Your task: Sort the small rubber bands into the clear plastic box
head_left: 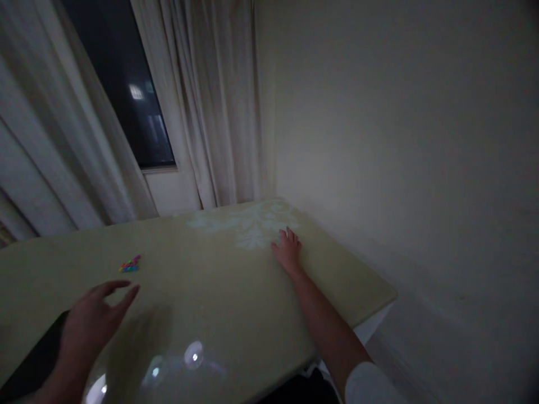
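Observation:
My left hand hovers over the near left part of the table, palm side turned to the right. Its thumb and forefinger curve toward each other with a narrow gap at the tips, and I see nothing between them. Just beyond those fingertips lies a small cluster of bright multicoloured pieces, pink, orange, green, blue and purple, too small to identify. My right hand rests on the tabletop toward its far right corner. Its fingers are spread and it holds nothing.
The pale yellow-green table has a whitish leaf pattern near its far corner and lamp reflections close to me. Light curtains and a dark window stand behind it. A bare wall runs along the right. A dark object lies beside my left wrist.

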`<state>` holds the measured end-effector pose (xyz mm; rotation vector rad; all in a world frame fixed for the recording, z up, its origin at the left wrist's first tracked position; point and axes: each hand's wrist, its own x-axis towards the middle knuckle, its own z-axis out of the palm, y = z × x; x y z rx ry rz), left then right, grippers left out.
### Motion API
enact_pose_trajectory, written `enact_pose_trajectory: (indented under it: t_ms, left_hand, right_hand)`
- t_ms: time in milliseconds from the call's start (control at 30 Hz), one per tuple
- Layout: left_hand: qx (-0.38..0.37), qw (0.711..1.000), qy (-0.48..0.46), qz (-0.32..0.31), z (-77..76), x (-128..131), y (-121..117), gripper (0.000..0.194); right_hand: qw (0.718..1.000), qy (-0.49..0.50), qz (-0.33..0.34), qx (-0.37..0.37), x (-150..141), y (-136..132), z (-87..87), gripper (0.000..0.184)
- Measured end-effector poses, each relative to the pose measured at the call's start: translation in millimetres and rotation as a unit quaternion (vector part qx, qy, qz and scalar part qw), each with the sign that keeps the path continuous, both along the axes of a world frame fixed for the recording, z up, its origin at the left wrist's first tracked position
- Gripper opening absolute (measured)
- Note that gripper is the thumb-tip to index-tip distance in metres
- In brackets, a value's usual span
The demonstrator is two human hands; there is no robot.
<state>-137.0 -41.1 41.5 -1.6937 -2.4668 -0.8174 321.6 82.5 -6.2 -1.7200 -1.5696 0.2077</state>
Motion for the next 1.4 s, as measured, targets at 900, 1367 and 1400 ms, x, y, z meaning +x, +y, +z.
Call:
enact_pose_trajectory:
  t_ms: [900,1367,1400]
  left_hand:
    - [-0.015,0.910,-0.125,-0.394,-62.8,154,47,0.074]
    - [-0.010,0.876,-0.241,-0.418,-57.2,158,38,0.081]
    - [-0.014,0.876,-0.242,-0.416,-57.0,158,38,0.081]
  right_hand:
    - [0.864,0.042,0.498,-0.053,-61,-36,-8.8,0.053]
    - [0.862,0.134,0.482,-0.079,-62,-38,-8.6,0.079]
    - [0.865,0.130,0.479,-0.078,-62,-39,-7.5,0.079]
